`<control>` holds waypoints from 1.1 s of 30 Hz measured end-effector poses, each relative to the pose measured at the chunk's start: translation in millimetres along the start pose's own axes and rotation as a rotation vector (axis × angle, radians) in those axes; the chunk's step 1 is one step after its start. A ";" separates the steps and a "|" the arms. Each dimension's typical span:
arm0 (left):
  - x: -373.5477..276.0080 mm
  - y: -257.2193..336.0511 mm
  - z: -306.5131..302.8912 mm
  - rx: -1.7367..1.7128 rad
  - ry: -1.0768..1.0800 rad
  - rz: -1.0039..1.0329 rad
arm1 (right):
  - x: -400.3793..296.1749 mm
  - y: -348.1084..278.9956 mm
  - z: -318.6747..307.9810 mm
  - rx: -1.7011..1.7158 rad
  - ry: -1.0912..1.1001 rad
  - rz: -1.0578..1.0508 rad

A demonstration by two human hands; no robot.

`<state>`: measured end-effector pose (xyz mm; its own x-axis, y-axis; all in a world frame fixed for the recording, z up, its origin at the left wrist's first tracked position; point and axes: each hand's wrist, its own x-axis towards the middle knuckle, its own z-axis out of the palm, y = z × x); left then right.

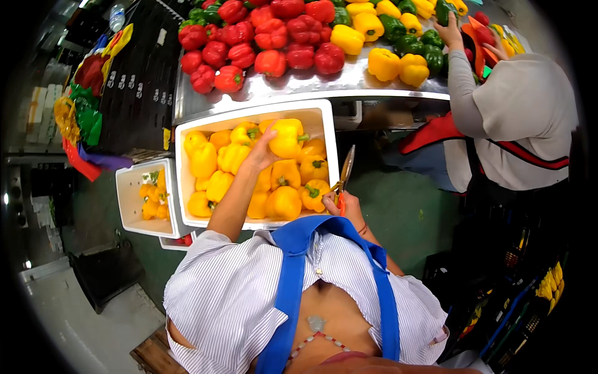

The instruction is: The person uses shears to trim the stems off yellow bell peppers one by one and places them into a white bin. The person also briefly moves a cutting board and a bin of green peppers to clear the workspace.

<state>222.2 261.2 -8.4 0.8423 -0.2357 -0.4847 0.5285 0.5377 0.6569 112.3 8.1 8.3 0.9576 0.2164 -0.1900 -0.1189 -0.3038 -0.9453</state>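
My left hand [263, 152] grips a yellow bell pepper [287, 137] by its left side, above other yellow peppers in a white foam box [332, 140]. At the box's right edge, near its front corner, my right hand [348, 205] is closed around scissors [341, 198] with orange on the handles, their blades pointing up and away from me. Several yellow peppers [283, 203] with green stems fill the box. Behind it, red bell peppers [271, 63] lie heaped on a metal table [280, 86], with yellow peppers [383, 64] and green peppers [433, 60] towards the right.
A co-worker [518, 112] at the right holds a green pepper [445, 11] over the table. A smaller foam box [122, 201] with yellow pieces stands at the left, below a black rack [135, 61] and coloured bags [88, 112]. Dark crates [509, 318] stand at the lower right.
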 end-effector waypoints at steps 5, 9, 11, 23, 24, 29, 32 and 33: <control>-32.3 -7.3 -17.9 -0.441 -0.076 0.013 | 7.1 -20.2 6.2 0.003 -0.091 -0.187; -38.3 -15.9 -22.2 -0.491 -0.125 0.111 | 9.9 -26.6 15.7 -0.283 -0.086 -0.169; -42.9 -14.6 -17.0 -0.438 -0.086 0.157 | 12.6 -36.3 19.5 -0.376 -0.105 -0.109; -59.4 -19.6 -8.4 -0.256 0.051 0.298 | 17.5 -41.8 32.9 -0.506 -0.027 -0.162; -60.9 -19.9 -6.2 -0.263 0.045 0.304 | 17.8 -42.6 33.6 -0.491 -0.029 -0.156; -62.0 -25.2 -0.9 -0.250 0.067 0.338 | 17.6 -42.4 34.2 -0.442 -0.043 -0.157; -61.4 -28.1 -4.0 -0.242 0.070 0.324 | 16.9 -40.4 32.5 -0.566 -0.050 -0.178; -60.8 -29.8 -4.9 -0.226 0.076 0.325 | 16.7 -40.1 31.7 -0.629 -0.056 -0.182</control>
<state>154.8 263.5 -1.3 0.9472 0.0322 -0.3191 0.1916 0.7412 0.6433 124.8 53.3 34.7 0.9308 0.3585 -0.0717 0.2358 -0.7385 -0.6317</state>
